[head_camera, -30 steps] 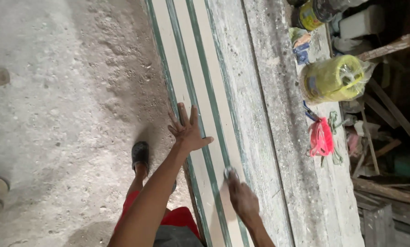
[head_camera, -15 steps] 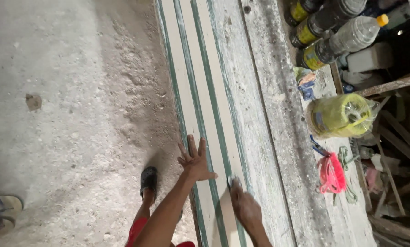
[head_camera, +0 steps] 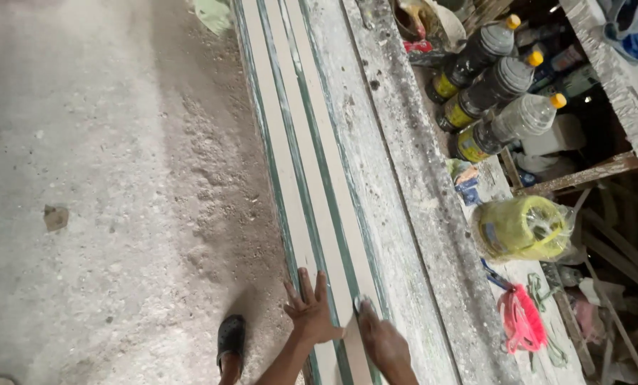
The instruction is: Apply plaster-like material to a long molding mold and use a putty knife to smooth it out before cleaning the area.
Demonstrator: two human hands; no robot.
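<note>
The fingers [head_camera: 301, 289] of the left hand [head_camera: 310, 314] are spread wide and lie flat on the long pale boards [head_camera: 312, 178] with green edges. They grip nothing. The right hand [head_camera: 381, 341] presses down just beside it on the same boards, with the fingers bent over something small and pale at their tips; what it is cannot be told, nor whether they hold it tight.

A moment ago both hands sat higher in the picture. Now they are at the very bottom, and much more of the boards shows ahead of them. It looks like the hands are working along the boards, with a long part still to go.

The boards lie side by side along a dusty grey bench [head_camera: 404, 185]. Left of them is the rough, sandy floor [head_camera: 105, 199], and a foot in a dark sandal [head_camera: 231, 339] stands there. To the right lie three plastic bottles [head_camera: 497, 93] with orange caps, a yellow roll [head_camera: 522, 227] wrapped in clear plastic, and a red bundle [head_camera: 520, 317]. Past them the room is dark, with wooden sticks and clutter.
</note>
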